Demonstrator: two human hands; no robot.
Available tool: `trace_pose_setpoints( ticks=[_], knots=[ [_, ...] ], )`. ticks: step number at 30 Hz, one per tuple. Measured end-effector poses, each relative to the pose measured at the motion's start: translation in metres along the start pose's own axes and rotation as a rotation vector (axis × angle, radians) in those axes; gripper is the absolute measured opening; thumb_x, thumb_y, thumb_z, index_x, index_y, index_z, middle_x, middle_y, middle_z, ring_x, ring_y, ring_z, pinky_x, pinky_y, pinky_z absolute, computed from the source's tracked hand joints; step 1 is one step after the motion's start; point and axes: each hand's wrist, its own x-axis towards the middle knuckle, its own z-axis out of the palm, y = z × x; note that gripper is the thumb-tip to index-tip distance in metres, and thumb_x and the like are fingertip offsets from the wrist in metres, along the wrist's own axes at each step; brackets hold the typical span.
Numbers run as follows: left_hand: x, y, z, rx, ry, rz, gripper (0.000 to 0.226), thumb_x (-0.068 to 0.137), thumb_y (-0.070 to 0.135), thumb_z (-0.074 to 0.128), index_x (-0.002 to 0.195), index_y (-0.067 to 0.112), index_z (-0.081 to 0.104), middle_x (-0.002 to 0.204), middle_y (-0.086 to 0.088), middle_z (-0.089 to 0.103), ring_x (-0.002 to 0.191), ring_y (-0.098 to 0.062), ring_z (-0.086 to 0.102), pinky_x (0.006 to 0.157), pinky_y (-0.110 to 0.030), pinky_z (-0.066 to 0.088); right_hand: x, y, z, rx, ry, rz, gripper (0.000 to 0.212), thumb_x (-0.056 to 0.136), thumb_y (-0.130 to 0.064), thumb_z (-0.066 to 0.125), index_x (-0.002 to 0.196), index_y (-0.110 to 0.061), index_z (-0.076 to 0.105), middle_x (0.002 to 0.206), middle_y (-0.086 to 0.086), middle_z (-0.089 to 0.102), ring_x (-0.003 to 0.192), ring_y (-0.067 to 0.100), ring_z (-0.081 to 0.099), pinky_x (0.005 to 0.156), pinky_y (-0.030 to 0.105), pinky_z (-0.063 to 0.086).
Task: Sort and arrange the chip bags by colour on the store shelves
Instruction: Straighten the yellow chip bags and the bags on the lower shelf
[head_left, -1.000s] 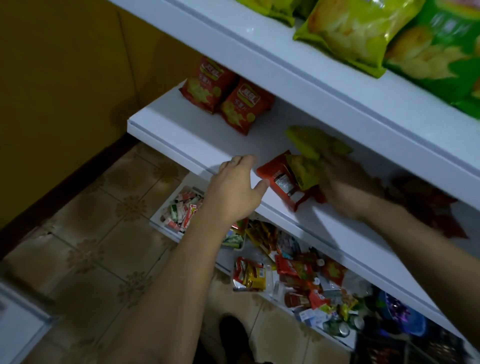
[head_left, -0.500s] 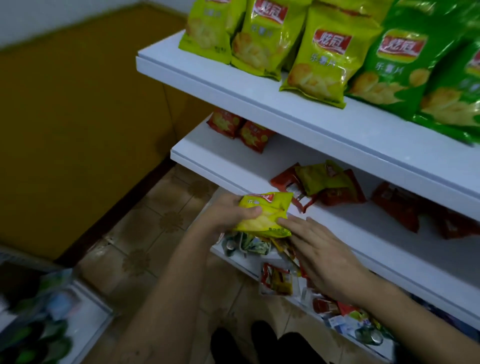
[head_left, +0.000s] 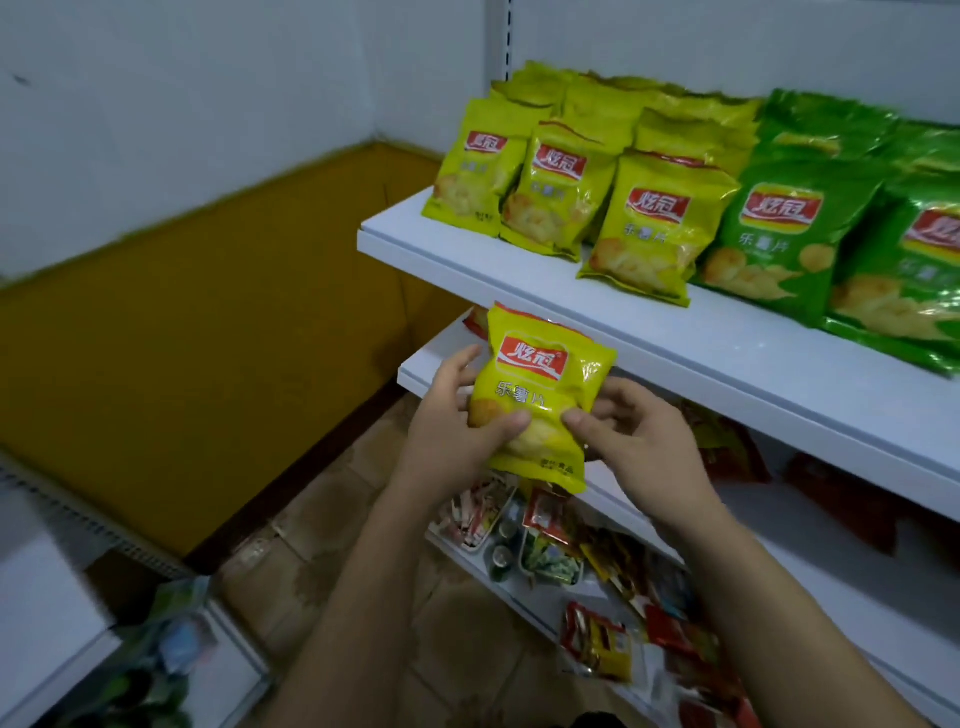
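White upper shelf (head_left: 717, 338) carried yellow bags (head_left: 644, 228) beside green bags (head_left: 769, 234); just below its edge, my left hand (head_left: 452, 426) and right hand (head_left: 639, 447) both gripped one upright yellow chip bag (head_left: 540, 395).

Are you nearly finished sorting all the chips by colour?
About halfway, I'd guess. Done: yellow bags stand together on the top shelf, with green bags beside them. In hand: the left hand and right hand hold a loose yellow bag. Left: red bags lie scattered on the shelf below.
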Motion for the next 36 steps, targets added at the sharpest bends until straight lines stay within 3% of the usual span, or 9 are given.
trace_pose_setpoints(
  ticks=[3, 7, 12, 15, 20, 25, 28, 31, 36],
  knots=[
    [0.015, 0.018, 0.011, -0.128, -0.055, -0.050, 0.060, 0.081, 0.007, 0.074, 0.133, 0.017, 0.048, 0.118, 0.001, 0.065, 0.099, -0.009, 0.067, 0.072, -0.020, 0.054, 0.016, -0.014, -0.012, 0.019, 0.020, -0.073, 0.022, 0.087, -0.012, 0.069, 0.107, -0.017, 0.065, 0.087, 0.012, 0.068, 0.078, 0.023, 0.065, 0.066, 0.031, 0.055],
    [0.034, 0.031, 0.033, -0.129, -0.102, -0.018, 0.038, 0.085, 0.009, 0.070, 0.120, 0.015, 0.057, 0.107, 0.001, 0.071, 0.094, -0.010, 0.069, 0.071, -0.019, 0.054, 0.039, -0.025, -0.036, 0.018, 0.076, -0.132, 0.026, 0.085, -0.010, 0.071, 0.108, -0.020, 0.065, 0.080, 0.000, 0.068, 0.071, 0.009, 0.065, 0.059, 0.018, 0.051],
    [0.059, 0.041, 0.054, -0.115, -0.068, 0.026, 0.043, 0.082, 0.010, 0.072, 0.121, 0.016, 0.055, 0.111, -0.004, 0.069, 0.100, -0.015, 0.068, 0.076, -0.023, 0.054, 0.069, -0.026, -0.063, 0.033, 0.127, -0.164, 0.031, 0.079, -0.009, 0.076, 0.102, -0.027, 0.063, 0.082, 0.004, 0.065, 0.071, 0.011, 0.057, 0.067, 0.026, 0.051],
    [0.073, 0.040, 0.060, -0.062, -0.075, 0.057, 0.042, 0.081, 0.007, 0.072, 0.118, 0.017, 0.055, 0.112, -0.005, 0.069, 0.101, -0.014, 0.067, 0.078, -0.023, 0.054, 0.077, -0.023, -0.070, 0.055, 0.138, -0.189, 0.030, 0.079, -0.009, 0.077, 0.089, -0.032, 0.061, 0.075, -0.009, 0.057, 0.065, 0.005, 0.050, 0.064, 0.021, 0.048],
    [0.096, 0.042, 0.054, 0.087, -0.087, 0.049, 0.053, 0.072, 0.028, 0.081, 0.119, 0.022, 0.057, 0.110, 0.001, 0.070, 0.102, -0.013, 0.066, 0.084, -0.030, 0.056, 0.087, -0.015, -0.066, -0.009, 0.186, -0.170, 0.026, 0.079, -0.018, 0.078, 0.101, -0.026, 0.067, 0.087, -0.002, 0.069, 0.074, 0.011, 0.065, 0.073, 0.030, 0.055],
    [0.131, 0.061, 0.023, 0.082, -0.065, 0.118, 0.055, 0.072, 0.022, 0.083, 0.121, 0.021, 0.058, 0.111, 0.003, 0.070, 0.104, -0.011, 0.065, 0.084, -0.031, 0.056, 0.110, -0.037, -0.040, -0.004, 0.227, -0.253, 0.027, 0.083, -0.015, 0.074, 0.107, -0.017, 0.063, 0.083, -0.004, 0.062, 0.068, 0.000, 0.058, 0.068, 0.017, 0.050],
    [0.157, 0.064, -0.004, 0.093, -0.005, 0.141, 0.059, 0.074, 0.020, 0.082, 0.126, 0.021, 0.053, 0.116, 0.005, 0.067, 0.109, -0.011, 0.063, 0.091, -0.036, 0.054, 0.136, -0.048, -0.008, 0.004, 0.234, -0.272, 0.033, 0.084, -0.009, 0.071, 0.114, -0.016, 0.061, 0.096, 0.003, 0.066, 0.078, 0.005, 0.064, 0.074, 0.020, 0.054],
    [0.182, 0.060, -0.033, 0.072, 0.075, 0.135, 0.057, 0.079, 0.013, 0.077, 0.128, 0.021, 0.049, 0.116, 0.005, 0.067, 0.106, -0.011, 0.064, 0.091, -0.033, 0.055, 0.161, -0.055, 0.031, -0.088, 0.226, -0.279, 0.042, 0.087, -0.012, 0.068, 0.126, -0.021, 0.055, 0.108, -0.008, 0.062, 0.092, -0.007, 0.060, 0.079, 0.013, 0.050],
    [0.234, 0.048, -0.076, 0.160, 0.113, 0.140, 0.048, 0.083, 0.013, 0.073, 0.121, 0.026, 0.045, 0.115, 0.006, 0.063, 0.108, -0.013, 0.061, 0.095, -0.044, 0.052, 0.187, -0.055, 0.074, -0.412, 0.217, -0.302, 0.056, 0.088, -0.026, 0.066, 0.140, -0.026, 0.044, 0.133, -0.007, 0.049, 0.121, 0.007, 0.047, 0.099, 0.027, 0.042]
  ],
)
